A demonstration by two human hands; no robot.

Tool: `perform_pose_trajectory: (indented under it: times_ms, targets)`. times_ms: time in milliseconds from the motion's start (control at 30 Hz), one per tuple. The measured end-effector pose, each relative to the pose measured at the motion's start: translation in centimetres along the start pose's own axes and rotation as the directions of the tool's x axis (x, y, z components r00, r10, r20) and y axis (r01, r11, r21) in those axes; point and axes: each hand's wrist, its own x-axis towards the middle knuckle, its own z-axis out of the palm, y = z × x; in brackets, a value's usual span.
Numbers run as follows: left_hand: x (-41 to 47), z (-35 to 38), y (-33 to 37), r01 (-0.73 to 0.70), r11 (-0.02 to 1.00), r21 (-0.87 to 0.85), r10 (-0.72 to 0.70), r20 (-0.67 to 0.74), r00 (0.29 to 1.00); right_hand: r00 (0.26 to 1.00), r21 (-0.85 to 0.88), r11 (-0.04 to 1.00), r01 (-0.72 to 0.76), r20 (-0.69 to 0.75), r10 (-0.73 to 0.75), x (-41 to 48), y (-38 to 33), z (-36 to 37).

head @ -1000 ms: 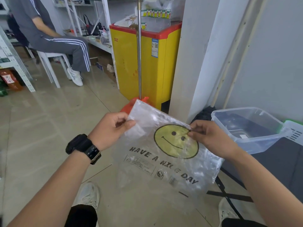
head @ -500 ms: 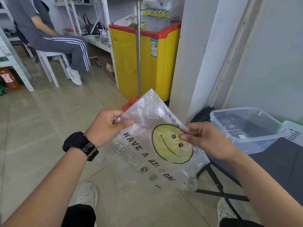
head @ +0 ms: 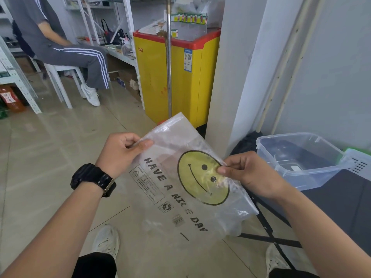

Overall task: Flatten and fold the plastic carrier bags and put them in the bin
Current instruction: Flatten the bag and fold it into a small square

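Pinching the smiley-face carrier bag (head: 172, 197) at 2 opposite edges with left hand (head: 120, 153) and right hand (head: 249, 173), judging it light, limp, slippery, best gripped at edges.

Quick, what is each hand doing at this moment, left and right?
Left hand: closed, pinching the upper left edge of the plastic bag.
Right hand: closed, pinching the bag's right edge beside the smiley face.

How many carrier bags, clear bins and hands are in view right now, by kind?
carrier bag: 1
clear bin: 1
hands: 2, the left hand and the right hand, both pinching the bag
Total: 4
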Motion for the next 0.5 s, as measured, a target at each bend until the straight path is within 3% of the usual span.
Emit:
perform_pose_trajectory:
  times_ms: [67,133,233,300,367,500]
  targets:
    - [0.0,0.1,-0.1,0.010,0.997,0.073,-0.011,0.011,1.000,1.000,0.004,1.000,0.005,-0.030,-0.005,0.1,-0.1,0.2]
    - [-0.2,0.6,0.0,-0.006,0.965,0.261,0.024,-0.069,0.997,0.998,0.010,1.000,0.022,-0.063,-0.022,0.1,-0.2,0.3]
    - [-1.4,2.9,2.2,-0.115,0.904,0.411,0.221,-0.220,0.950,0.996,-0.028,0.999,0.038,-0.080,-0.041,0.2,-0.3,1.0]
    - [-2.4,5.2,3.5,-0.223,0.876,0.428,0.295,-0.109,0.949,0.995,-0.064,0.996,0.055,-0.077,-0.060,0.3,-0.3,2.0]
    - [-3.3,7.6,3.3,-0.251,0.895,0.369,0.233,0.093,0.968,0.997,-0.094,0.993,0.067,-0.042,-0.071,0.5,-0.2,2.9]
    - [-4.2,9.8,2.6,-0.043,0.999,0.033,0.027,0.379,0.925,0.992,-0.061,0.994,0.088,0.097,-0.082,0.3,-0.6,4.2]
